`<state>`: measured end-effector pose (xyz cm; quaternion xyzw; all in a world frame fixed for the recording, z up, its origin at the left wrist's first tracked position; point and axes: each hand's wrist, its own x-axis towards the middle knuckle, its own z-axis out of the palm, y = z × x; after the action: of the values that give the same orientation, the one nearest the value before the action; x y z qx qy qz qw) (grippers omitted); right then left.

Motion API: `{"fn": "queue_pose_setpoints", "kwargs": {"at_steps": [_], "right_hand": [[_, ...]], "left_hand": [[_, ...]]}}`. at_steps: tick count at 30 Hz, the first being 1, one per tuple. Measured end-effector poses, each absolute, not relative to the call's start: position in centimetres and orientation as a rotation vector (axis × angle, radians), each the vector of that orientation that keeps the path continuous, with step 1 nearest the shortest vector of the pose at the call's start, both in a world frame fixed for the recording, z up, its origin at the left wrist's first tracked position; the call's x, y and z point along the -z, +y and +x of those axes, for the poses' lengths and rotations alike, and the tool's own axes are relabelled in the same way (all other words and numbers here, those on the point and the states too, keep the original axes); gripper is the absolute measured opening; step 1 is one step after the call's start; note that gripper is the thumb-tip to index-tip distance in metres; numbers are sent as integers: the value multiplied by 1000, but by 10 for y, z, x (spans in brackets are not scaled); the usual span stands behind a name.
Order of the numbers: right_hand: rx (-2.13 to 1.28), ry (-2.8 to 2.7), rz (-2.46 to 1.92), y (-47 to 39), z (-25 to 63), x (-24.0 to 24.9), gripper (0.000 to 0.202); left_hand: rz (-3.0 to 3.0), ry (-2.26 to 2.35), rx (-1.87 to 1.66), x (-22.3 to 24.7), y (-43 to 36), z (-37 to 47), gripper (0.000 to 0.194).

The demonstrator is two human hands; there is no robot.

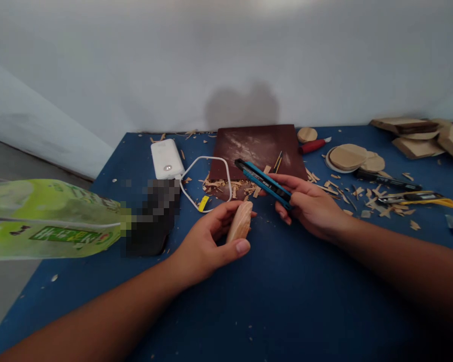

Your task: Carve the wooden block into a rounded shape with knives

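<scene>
Between the thumb and fingers of my left hand (pixel 207 244) is a small pale piece of wood (pixel 239 222) with a rounded, cut surface. My right hand (pixel 311 206) is wrapped around a blue utility knife (pixel 262 180), its black front end pointing up and left. I cannot make out whether any blade sticks out. The two hands are apart, and the knife does not touch the wood. Behind them lies a dark red-brown board (pixel 254 146) with wood shavings (pixel 221 187) along its near edge.
On the left are a white power bank (pixel 167 158) with a white cable (pixel 229 176), a dark phone-like object (pixel 151 246) and a green plastic bag (pixel 60 218). Rightward lie a red-handled knife (pixel 312 146), wooden discs (pixel 348 156), a yellow cutter (pixel 419 197), a black marker (pixel 388 180) and wood blocks (pixel 419 147).
</scene>
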<state>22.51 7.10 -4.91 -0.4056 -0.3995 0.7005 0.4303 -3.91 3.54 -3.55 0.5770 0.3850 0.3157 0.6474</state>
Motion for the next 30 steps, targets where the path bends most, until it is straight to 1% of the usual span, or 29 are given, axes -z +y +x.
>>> {"fn": "queue_pose_setpoints", "kwargs": {"at_steps": [6, 11, 19, 30], "right_hand": [[-1801, -948, -922, 74, 228, 44, 74], [-1800, -990, -908, 75, 228, 43, 65], [-1787, -1105, -940, 71, 225, 48, 68], [-1831, -1125, -957, 69, 227, 49, 58]], "left_hand": [[1336, 877, -716, 37, 36, -40, 72], [1340, 861, -725, 39, 36, -40, 70], [1358, 859, -728, 40, 36, -42, 71], [1356, 872, -726, 38, 36, -42, 72]]}}
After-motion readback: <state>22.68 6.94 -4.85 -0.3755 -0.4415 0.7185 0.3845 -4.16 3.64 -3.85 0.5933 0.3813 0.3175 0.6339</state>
